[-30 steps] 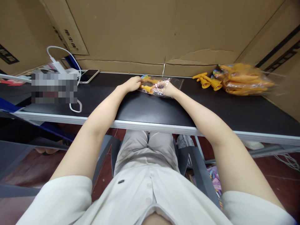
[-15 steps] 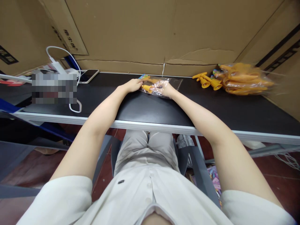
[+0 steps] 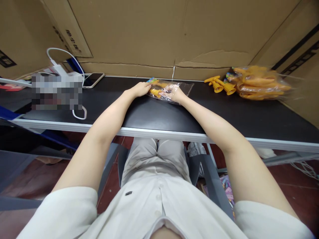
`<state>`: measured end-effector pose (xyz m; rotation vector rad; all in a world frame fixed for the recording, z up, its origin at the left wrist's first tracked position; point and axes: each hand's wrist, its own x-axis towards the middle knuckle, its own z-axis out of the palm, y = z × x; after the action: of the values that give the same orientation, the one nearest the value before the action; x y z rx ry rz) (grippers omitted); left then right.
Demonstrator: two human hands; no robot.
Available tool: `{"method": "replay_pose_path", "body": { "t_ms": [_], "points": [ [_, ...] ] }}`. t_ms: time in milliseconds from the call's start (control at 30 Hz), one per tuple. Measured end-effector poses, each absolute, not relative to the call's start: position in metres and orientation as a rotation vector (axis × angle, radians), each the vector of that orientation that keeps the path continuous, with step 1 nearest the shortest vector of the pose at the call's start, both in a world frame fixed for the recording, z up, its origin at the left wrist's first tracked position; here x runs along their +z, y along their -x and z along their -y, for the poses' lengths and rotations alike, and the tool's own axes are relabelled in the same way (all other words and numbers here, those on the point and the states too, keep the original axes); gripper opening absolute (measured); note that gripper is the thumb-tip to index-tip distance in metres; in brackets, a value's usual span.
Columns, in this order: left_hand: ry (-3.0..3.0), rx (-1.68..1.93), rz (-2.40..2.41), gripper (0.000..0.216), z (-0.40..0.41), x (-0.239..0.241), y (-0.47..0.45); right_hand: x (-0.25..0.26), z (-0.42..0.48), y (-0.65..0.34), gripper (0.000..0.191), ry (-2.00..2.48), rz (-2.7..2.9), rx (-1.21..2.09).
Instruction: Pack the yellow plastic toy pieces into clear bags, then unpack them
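Observation:
A clear plastic bag (image 3: pixel 183 88) with yellow toy trumpets (image 3: pixel 156 92) inside lies at the far middle of the black table (image 3: pixel 149 114). My left hand (image 3: pixel 141 89) is closed on the bag's left end, by a colourful card. My right hand (image 3: pixel 174 94) grips the bag's right part, its fingers partly under the crinkled plastic. Both forearms rest on the table.
Two loose yellow trumpets (image 3: pixel 220 85) and a pile of bagged ones (image 3: pixel 259 83) lie at the far right. A phone (image 3: pixel 93 79), a white charger with cable (image 3: pixel 62 68) and a blurred patch sit at the far left. Cardboard sheets (image 3: pixel 159 33) wall the back and sides.
Both hands stay on the bag. My right hand's fingers have shifted slightly left along the plastic; the bag's contents have barely moved.

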<state>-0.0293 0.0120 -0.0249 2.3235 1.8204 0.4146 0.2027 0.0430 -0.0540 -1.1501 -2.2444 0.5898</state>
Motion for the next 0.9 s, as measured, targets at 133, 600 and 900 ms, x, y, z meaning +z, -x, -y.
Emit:
{"method": "replay_pose_path", "body": {
  "t_ms": [133,600,900],
  "points": [
    [-2.338,0.374,-1.840,0.060,-0.010,-0.023,0.029,-0.049,-0.036,-0.200,0.050,1.337,2.169,0.509],
    [-2.372,0.340,-1.836,0.060,-0.004,-0.023,0.027,-0.050,-0.032,-0.194,0.035,1.263,2.215,0.471],
    [-2.355,0.341,-1.826,0.061,-0.004,-0.022,0.028,-0.051,-0.037,-0.196,0.015,0.962,2.251,0.697]
  ]
}}
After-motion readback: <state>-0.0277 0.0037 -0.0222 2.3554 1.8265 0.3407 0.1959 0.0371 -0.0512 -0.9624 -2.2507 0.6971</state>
